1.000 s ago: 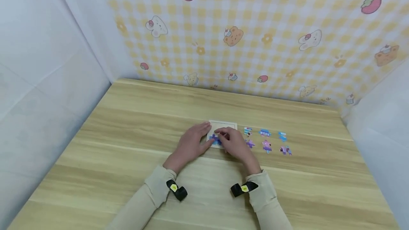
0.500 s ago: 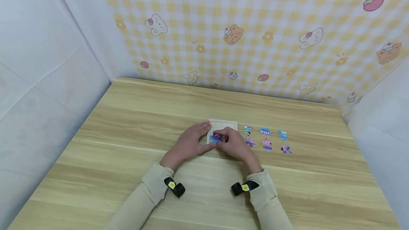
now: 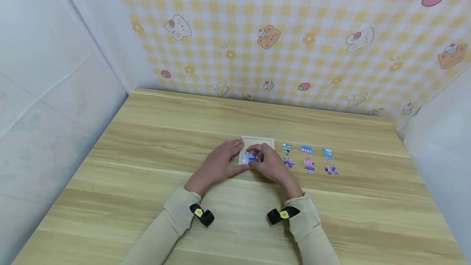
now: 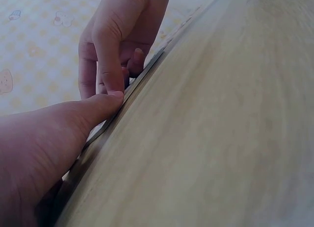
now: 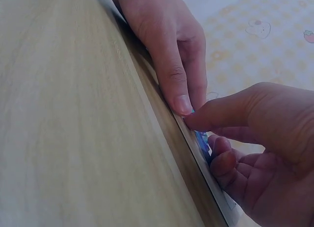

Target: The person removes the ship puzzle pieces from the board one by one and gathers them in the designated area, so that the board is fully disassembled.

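Note:
A small pale puzzle tray (image 3: 270, 139) lies on the table in the head view, with blue and purple puzzle pieces (image 3: 247, 158) in its lower left part. My left hand (image 3: 218, 162) rests along the tray's left side, its thumb on the near edge and its fingers near the far left corner. Over the tray, my right hand (image 3: 271, 164) has curled fingers and thumb about a purple puzzle piece (image 3: 253, 160), partly hidden by the fingers. Both thumbs (image 5: 182, 104) meet at the tray's near edge in the right wrist view. In the left wrist view the pieces are mostly hidden.
Several loose puzzle pieces (image 3: 307, 149) lie in two rows to the right of the tray. The wood-grain table (image 3: 176, 134) ends at a yellow checked cloth (image 3: 294, 60) behind it. White panels (image 3: 48, 101) stand at both sides.
My right hand lowers slightly onto the tray, and its thumb has come to the near edge beside the left thumb. The purple piece, tilted half a second ago, now looks flatter among the others.

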